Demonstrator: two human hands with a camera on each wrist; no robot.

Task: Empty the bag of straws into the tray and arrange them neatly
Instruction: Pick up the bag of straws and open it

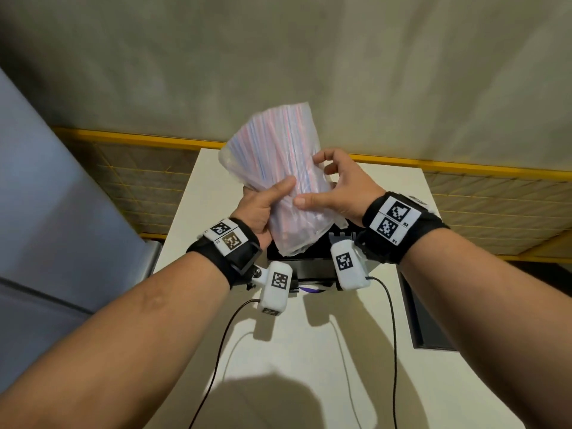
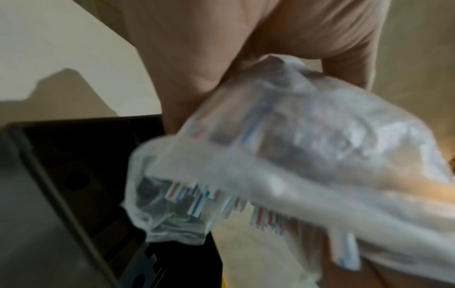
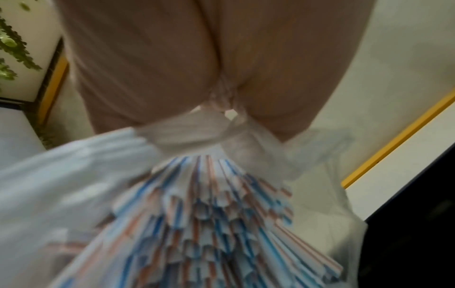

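1. Grey wall (image 1: 278, 57) fills the back, with a yellow rail (image 1: 123, 138) and a mesh fence under it, behind a white bench (image 1: 309, 351).
2. A black tray (image 1: 312, 267) sits on the bench. Only part of it shows under the wrists.
3. Both hands hold a clear bag (image 1: 272, 168) up in the air, right above the tray.
4. The bag is full of straws (image 1: 278, 140). They are white with red and blue stripes.
5. The bag leans, with its top end up and away from the tray and its low end hanging just over the tray.
6. The left hand (image 1: 263, 209) grips the bag from the left side. Its thumb lies across the front and its fingers (image 2: 295, 29) curl round the back.
7. The right hand (image 1: 343, 187) pinches the plastic on the right side of the bag, thumb in front and fingers (image 3: 147, 68) curled behind.
8. From the right wrist, the open ends of the straws (image 3: 209, 224) fan out toward the camera.
9. From the left wrist, the loose end of the bag (image 2: 172, 214) hangs over the tray (image 2: 74, 165), and some straw ends stick out. This view is blurry.
10. A dark flat slab (image 1: 424, 320) lies on the bench to the right of the tray.
11. Black straps with square code tags wrap both wrists, and thin black wires run from them across the bench.
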